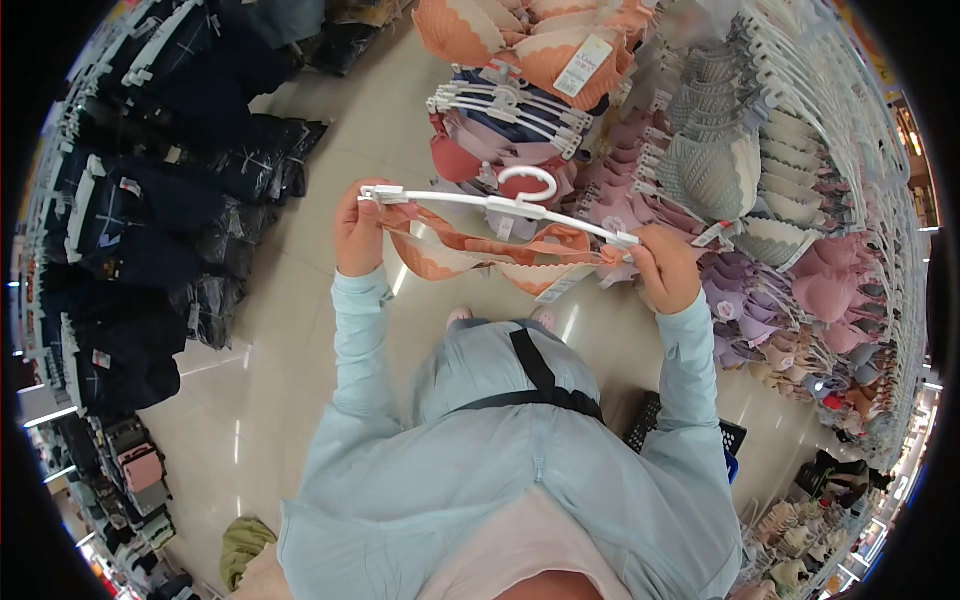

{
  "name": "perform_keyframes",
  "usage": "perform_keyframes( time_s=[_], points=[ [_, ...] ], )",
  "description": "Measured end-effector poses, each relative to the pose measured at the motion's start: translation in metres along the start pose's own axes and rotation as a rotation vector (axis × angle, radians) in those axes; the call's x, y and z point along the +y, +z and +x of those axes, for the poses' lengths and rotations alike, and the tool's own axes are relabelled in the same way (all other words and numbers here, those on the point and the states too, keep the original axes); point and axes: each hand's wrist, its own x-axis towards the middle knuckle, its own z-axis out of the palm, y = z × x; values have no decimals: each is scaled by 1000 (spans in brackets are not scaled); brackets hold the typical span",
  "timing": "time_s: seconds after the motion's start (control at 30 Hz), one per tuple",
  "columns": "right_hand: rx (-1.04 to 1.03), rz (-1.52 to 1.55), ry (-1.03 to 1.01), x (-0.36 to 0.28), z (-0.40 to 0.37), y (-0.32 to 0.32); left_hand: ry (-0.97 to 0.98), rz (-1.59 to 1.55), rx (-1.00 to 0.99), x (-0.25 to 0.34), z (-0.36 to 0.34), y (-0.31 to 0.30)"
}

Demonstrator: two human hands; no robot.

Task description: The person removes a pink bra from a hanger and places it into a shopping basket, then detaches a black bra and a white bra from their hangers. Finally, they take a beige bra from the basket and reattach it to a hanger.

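Observation:
An orange and cream bra hangs from a white plastic hanger held out in front of me. My left hand grips the hanger's left end, at its clip. At the other end, my right hand is closed around the hanger tip and the bra's strap. The hook of the hanger points away from me. A white tag dangles from the bra's right cup. Similar orange bras with a tag hang beyond, above several white hangers with dark and red bras.
On the right, a rack holds rows of grey-green bras, pink bras and purple bras. Dark garments hang along the left. Between them runs a shiny tiled floor. A black basket is by my right side.

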Motion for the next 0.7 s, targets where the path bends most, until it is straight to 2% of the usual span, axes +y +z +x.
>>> perform_keyframes(
  time_s=[0.1,0.13,0.27,0.33,0.53,0.6,0.67,0.7],
  points=[
    [45,-127,-15,-5,8,5,36,-20,56,-1,9,11],
    [102,-189,-78,-6,13,9,45,-37,42,-2,14,13],
    [233,-203,-12,-15,35,24,48,-55,-6,0,36,15],
    [307,-115,68,-8,43,29,44,-64,-23,2,49,16],
    [580,-111,45,-17,100,-7,107,-134,-83,7,104,17],
    [643,-118,30,-20,127,-23,246,67,-114,-8,132,10],
    [662,140,206,-25,153,-38,277,143,-118,-23,155,-1],
    [670,135,201,-21,166,-44,306,218,-120,-27,167,-5]
  ],
)
